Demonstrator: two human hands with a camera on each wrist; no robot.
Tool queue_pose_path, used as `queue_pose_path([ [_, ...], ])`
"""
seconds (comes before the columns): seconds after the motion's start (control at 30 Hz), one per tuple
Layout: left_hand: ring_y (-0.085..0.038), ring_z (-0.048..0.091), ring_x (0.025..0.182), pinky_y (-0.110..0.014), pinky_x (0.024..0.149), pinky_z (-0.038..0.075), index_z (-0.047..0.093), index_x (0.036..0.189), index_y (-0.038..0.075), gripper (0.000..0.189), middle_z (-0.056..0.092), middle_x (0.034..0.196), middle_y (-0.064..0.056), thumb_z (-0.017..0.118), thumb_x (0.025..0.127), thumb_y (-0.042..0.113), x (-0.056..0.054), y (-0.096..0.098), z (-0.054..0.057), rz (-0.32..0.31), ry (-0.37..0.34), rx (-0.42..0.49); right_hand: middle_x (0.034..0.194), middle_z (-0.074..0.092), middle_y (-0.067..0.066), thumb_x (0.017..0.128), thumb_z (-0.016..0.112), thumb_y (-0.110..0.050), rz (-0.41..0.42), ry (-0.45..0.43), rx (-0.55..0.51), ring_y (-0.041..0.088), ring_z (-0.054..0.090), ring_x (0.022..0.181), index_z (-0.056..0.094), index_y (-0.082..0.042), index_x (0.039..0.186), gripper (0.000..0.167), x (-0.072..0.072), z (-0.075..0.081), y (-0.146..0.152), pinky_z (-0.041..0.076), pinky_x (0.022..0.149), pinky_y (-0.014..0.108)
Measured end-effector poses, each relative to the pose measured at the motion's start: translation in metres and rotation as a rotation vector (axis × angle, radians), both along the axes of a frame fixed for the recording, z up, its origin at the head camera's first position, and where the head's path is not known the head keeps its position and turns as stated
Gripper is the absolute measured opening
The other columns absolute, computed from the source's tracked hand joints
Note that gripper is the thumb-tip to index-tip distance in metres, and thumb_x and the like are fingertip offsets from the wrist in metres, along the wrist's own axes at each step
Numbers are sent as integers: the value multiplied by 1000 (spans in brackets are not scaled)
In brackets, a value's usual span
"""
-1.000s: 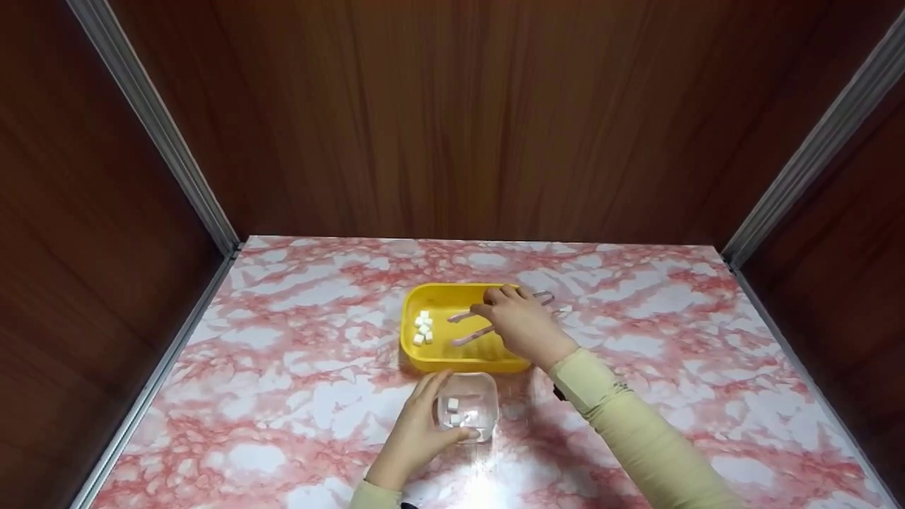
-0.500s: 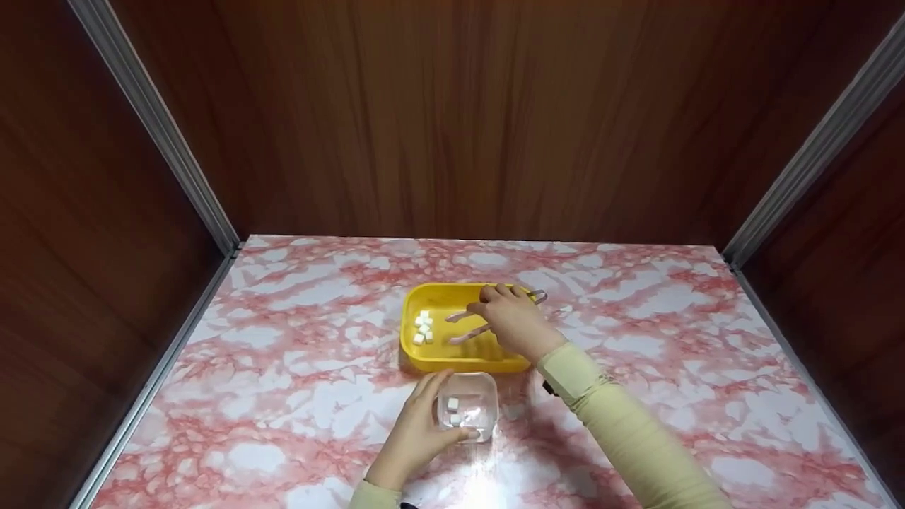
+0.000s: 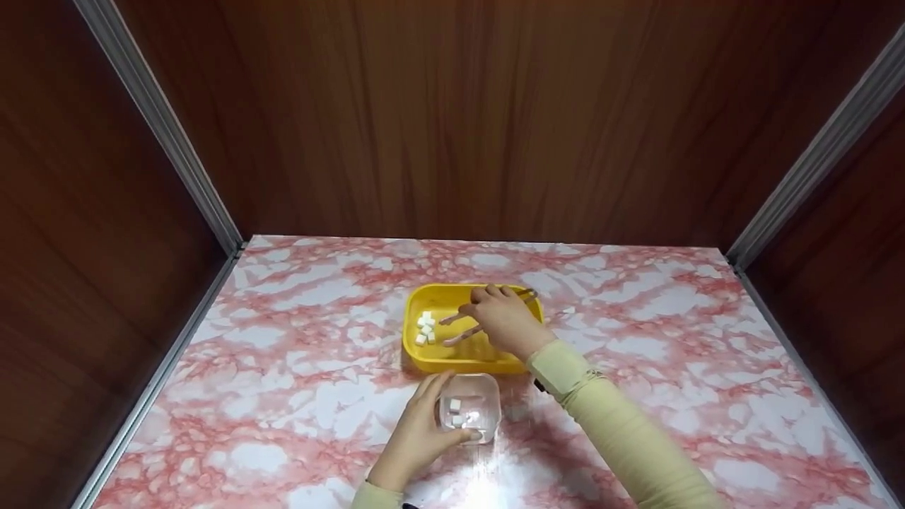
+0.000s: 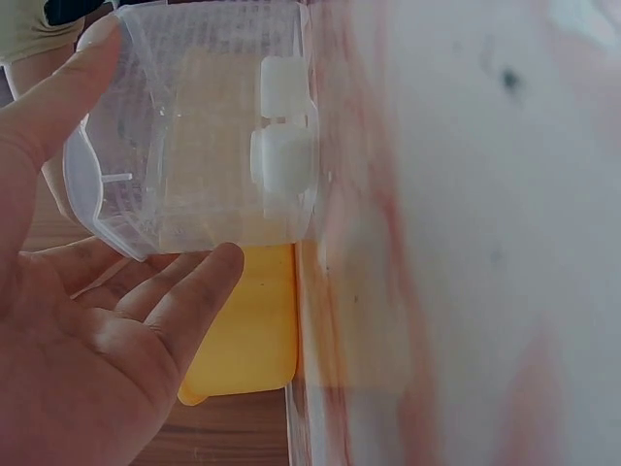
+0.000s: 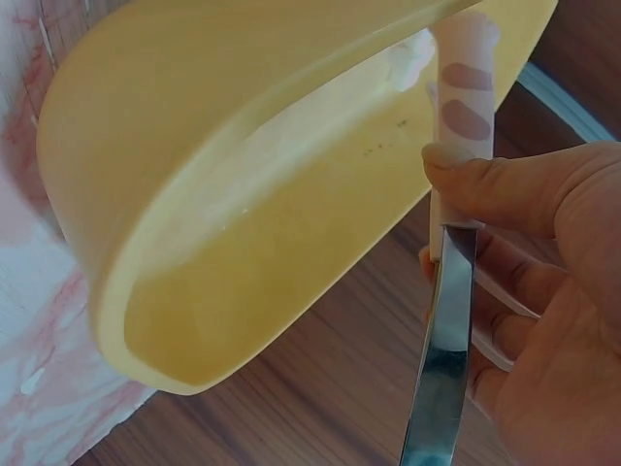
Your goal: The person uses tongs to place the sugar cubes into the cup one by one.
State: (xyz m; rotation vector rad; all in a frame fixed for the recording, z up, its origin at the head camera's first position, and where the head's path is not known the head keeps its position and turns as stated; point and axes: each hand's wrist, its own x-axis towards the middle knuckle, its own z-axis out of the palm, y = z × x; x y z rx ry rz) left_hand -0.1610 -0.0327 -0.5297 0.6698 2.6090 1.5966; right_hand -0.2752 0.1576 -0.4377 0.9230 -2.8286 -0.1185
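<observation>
My left hand (image 3: 418,433) grips a clear plastic container (image 3: 488,396) from its left side, thumb at the near edge and fingers at the far one. White cubes (image 3: 455,404) lie inside it, and they show through its wall in the left wrist view. Over the yellow tray (image 3: 459,366), my right hand (image 3: 505,322) holds tongs (image 5: 466,116) with pinkish, spotted ends and a shiny metal bow. Their two tips stand apart, pointing left with nothing between them. Several white cubes (image 3: 426,329) sit clustered at the tray's left end, just beyond the tips.
The tray stands directly behind the clear container on a red-and-white marbled tabletop (image 3: 297,396). Dark wood-patterned panels (image 3: 452,120) with grey metal corner strips enclose the back and sides. A bright light reflection shows on the table near the container.
My right hand has shifted a little left with the tongs, bringing the tips closer to the cubes in the tray. The left hand and clear container have stayed in place.
</observation>
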Motion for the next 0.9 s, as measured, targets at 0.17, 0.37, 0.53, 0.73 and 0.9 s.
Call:
queue_pose_path([
  [0.17, -27, 39, 130, -46, 106, 36, 37, 146, 12, 98, 42, 141, 1, 85, 67, 44, 0, 0, 0, 2, -10, 4, 104, 59, 7, 81, 74, -1, 12, 17, -4, 29, 53, 99, 71, -18, 115, 38, -2, -3, -3, 44, 95, 47],
  [0.37, -29, 39, 130, -49, 105, 36, 36, 147, 11, 99, 40, 142, 0, 83, 67, 46, 0, 1, 2, -7, -29, 7, 101, 59, 7, 81, 75, -5, 4, 40, 26, 28, 54, 99, 71, -19, 115, 37, -1, -9, -9, 46, 92, 45],
  [0.53, -29, 39, 130, -46, 105, 37, 36, 146, 11, 98, 40, 142, -1, 84, 67, 44, 0, 1, 2, 0, -29, 2, 103, 59, 7, 80, 77, -8, 18, 70, 58, 28, 55, 100, 71, -20, 115, 38, 0, -13, -15, 46, 91, 44],
  [0.73, -27, 39, 130, -45, 105, 36, 37, 146, 11, 98, 41, 141, -1, 84, 68, 45, -1, 0, 2, -7, -24, 8, 102, 60, 7, 81, 75, -5, 29, 87, 74, 28, 56, 98, 71, -20, 114, 37, -1, -14, -21, 47, 87, 42],
  [0.9, -25, 38, 130, -42, 107, 35, 38, 146, 10, 98, 42, 141, 0, 85, 67, 44, -1, 0, 1, 2, -13, 7, 104, 61, 8, 84, 72, -5, 30, 91, 78, 28, 56, 98, 72, -20, 113, 32, -3, -15, -22, 47, 86, 43],
])
